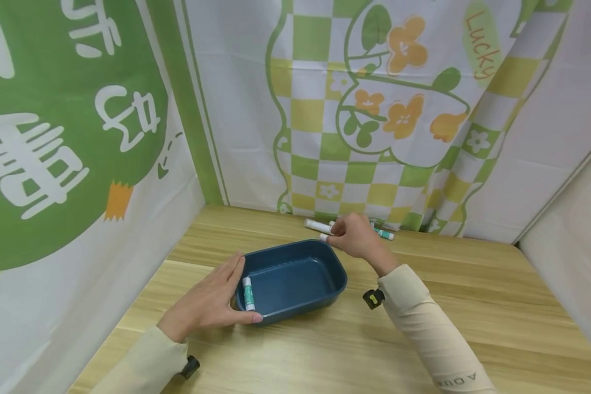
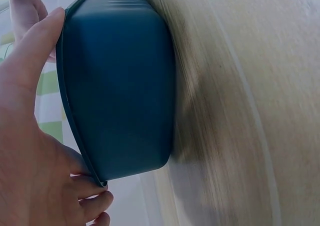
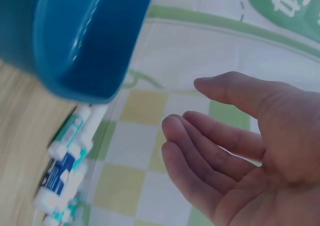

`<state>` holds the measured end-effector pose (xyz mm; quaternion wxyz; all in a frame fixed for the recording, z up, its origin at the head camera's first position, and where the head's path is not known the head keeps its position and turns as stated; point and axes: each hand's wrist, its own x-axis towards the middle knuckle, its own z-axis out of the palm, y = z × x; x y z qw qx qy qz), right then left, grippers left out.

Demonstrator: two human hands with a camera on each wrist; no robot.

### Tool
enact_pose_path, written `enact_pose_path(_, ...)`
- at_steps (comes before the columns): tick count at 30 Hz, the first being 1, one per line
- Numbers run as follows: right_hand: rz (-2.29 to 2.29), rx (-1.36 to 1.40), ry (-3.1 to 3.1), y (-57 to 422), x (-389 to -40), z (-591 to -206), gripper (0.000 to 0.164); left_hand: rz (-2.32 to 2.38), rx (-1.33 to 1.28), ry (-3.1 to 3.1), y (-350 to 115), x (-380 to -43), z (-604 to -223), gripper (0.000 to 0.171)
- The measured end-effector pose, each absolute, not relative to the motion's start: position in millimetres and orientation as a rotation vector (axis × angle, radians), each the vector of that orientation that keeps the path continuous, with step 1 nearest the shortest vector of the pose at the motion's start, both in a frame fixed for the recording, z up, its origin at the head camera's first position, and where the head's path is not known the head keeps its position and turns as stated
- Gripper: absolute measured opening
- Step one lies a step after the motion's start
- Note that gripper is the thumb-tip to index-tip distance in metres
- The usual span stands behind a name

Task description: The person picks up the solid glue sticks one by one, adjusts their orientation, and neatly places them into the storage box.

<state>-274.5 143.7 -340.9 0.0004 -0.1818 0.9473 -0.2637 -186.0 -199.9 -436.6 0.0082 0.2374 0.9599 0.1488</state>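
A dark blue plastic bin point(image 1: 295, 282) sits on the wooden table. My left hand point(image 1: 209, 298) grips its left end, with the thumb at the front rim and the fingers at the back corner. One white-and-teal tube, like a glue stick point(image 1: 248, 294), lies inside along the left wall. Beyond the bin's back right corner is my right hand point(image 1: 354, 236), above a group of similar tubes point(image 1: 317, 226). In the right wrist view the right hand point(image 3: 235, 146) has thumb and fingers apart, nothing between them. Several tubes point(image 3: 70, 131) lie below the bin's rim there, one with a dark blue label.
A hanging cloth with green and yellow checks point(image 1: 315, 137) closes off the back of the table point(image 1: 423, 328). Another printed cloth point(image 1: 79, 219) hangs along the left side, and a pale one point(image 1: 571, 219) on the right.
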Motion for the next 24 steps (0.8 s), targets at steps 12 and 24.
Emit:
enact_pose_path(12, -0.746, -0.503, 3.010, 172.2, -302.5, -369.8, 0.021, 0.377, 0.781, 3.034, -200.3, -186.5, -436.5, 0.131)
enact_pose_path(24, -0.646, -0.592, 3.067, 190.2, -331.3, -421.7, 0.043, 0.361, 0.770, 3.029, -199.7, -186.7, -435.5, 0.131)
